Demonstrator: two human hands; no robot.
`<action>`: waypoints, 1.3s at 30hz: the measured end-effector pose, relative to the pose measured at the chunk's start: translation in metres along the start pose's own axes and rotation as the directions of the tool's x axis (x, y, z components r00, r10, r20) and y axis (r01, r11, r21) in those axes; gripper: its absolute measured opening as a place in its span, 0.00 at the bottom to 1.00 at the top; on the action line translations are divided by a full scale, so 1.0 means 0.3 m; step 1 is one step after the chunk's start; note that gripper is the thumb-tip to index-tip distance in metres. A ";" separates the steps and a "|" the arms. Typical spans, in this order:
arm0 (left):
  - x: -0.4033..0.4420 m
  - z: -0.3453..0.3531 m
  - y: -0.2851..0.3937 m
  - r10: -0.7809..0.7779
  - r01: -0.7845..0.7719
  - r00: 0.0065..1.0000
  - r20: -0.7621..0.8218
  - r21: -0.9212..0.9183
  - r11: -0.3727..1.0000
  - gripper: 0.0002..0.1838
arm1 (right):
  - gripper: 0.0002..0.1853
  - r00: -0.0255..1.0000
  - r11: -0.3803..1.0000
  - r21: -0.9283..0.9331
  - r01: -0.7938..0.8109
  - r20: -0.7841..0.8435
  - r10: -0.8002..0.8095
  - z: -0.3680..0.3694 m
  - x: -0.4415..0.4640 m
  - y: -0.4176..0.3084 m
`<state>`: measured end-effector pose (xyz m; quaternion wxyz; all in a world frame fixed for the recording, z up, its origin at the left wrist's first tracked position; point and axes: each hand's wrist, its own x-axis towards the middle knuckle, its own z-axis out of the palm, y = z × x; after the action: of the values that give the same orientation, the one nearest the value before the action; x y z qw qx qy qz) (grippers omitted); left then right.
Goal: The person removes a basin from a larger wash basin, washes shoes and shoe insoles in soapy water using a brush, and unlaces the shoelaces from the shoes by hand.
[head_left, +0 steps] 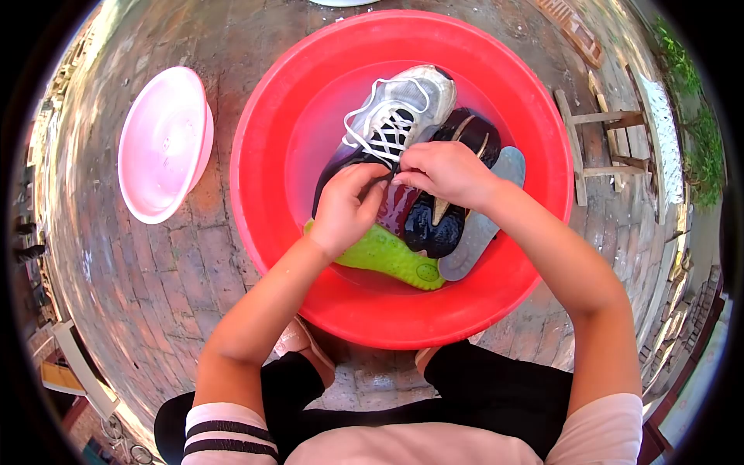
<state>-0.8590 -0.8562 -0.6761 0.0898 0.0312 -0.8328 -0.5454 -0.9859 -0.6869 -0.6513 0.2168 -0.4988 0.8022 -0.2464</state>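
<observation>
A sneaker [425,97] with a pale mesh toe and dark heel part lies in a large red basin [263,178]. White shoelaces [385,139] criss-cross its tongue, with loose loops on the left. My left hand [350,208] is closed, pinching at the upper end of the lacing near the ankle opening. From the right, my right hand [451,174] pinches the lace at the same spot, its fingertips close to the left ones. Beside and below lie a second shoe [438,225], sole up and dark, a green insole [387,254] and a grey insole [473,248].
Shallow water covers the basin floor. A pink basin [159,147] sits on the brick paving [186,271] at left. A wooden stool [612,116] lies at right, with a slatted wooden piece [572,29] above it. My knees are close below the red basin.
</observation>
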 end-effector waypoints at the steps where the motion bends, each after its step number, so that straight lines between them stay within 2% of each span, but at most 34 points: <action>1: 0.000 0.000 -0.002 0.005 -0.005 1.000 0.005 -0.005 1.000 0.08 | 0.12 0.999 0.999 0.026 -0.044 0.006 0.043 -0.005 -0.003 -0.005; 3: 0.000 0.001 -0.005 0.014 -0.014 1.000 0.012 -0.013 1.000 0.09 | 0.13 0.992 0.989 0.076 -0.128 0.021 0.126 -0.023 -0.009 -0.030; 6: -0.005 0.007 0.014 -0.180 0.187 0.982 0.059 -0.149 0.971 0.09 | 0.14 0.997 0.993 0.106 -0.045 -0.051 0.051 -0.018 -0.015 -0.033; 12: -0.006 0.005 0.010 -0.233 0.248 0.968 0.093 -0.212 0.945 0.09 | 0.12 0.998 0.997 0.077 0.016 -0.063 -0.012 0.004 -0.014 -0.009; 15: -0.009 0.015 -0.002 -0.169 0.179 0.983 0.067 -0.184 0.967 0.10 | 0.11 1.000 0.997 0.070 -0.018 -0.022 0.019 0.001 -0.017 -0.005; 18: -0.011 0.006 0.013 -0.276 0.296 0.952 0.131 -0.175 0.939 0.11 | 0.11 0.997 0.998 0.005 0.066 -0.047 -0.066 0.009 -0.012 0.003; 21: -0.006 0.002 0.023 -0.254 0.285 0.953 0.162 -0.211 0.935 0.11 | 0.11 0.985 0.989 -0.053 0.139 -0.098 -0.144 0.023 -0.010 0.014; 24: 0.004 0.022 0.021 -0.302 0.310 0.947 0.111 -0.564 0.765 0.11 | 0.11 0.992 0.994 -0.059 0.087 -0.090 -0.092 0.015 -0.015 0.004; 27: 0.032 -0.004 0.022 -0.425 0.467 0.879 0.216 -0.573 0.674 0.10 | 0.11 0.997 0.999 0.053 0.011 -0.074 -0.007 0.005 -0.023 -0.010; 31: 0.032 0.010 -0.013 -0.424 0.463 0.879 0.219 -0.611 0.643 0.11 | 0.12 0.993 1.000 -0.017 0.023 -0.117 -0.025 0.027 -0.023 -0.032; 34: 0.032 0.006 -0.027 -0.433 0.473 0.875 0.217 -0.575 0.667 0.10 | 0.12 0.982 0.993 -0.080 0.083 -0.164 -0.095 0.048 -0.016 -0.016; 36: 0.023 0.021 -0.036 -0.377 0.385 0.919 0.111 -0.445 0.808 0.09 | 0.12 0.973 0.988 -0.084 0.126 -0.184 -0.140 0.045 -0.011 -0.013; 37: 0.018 0.028 -0.040 -0.340 0.339 0.938 0.063 -0.369 0.866 0.09 | 0.12 0.978 0.990 -0.078 0.115 -0.168 -0.127 0.043 -0.011 -0.013; 39: 0.017 0.015 -0.019 -0.209 0.209 0.978 0.008 -0.016 0.978 0.08 | 0.13 0.986 0.994 -0.065 0.092 -0.135 -0.100 0.038 -0.011 -0.014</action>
<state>-0.8651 -0.8552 -0.6824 0.0295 0.1161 -0.8206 -0.5588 -0.9748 -0.6875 -0.6574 0.1340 -0.5246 0.7972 -0.2670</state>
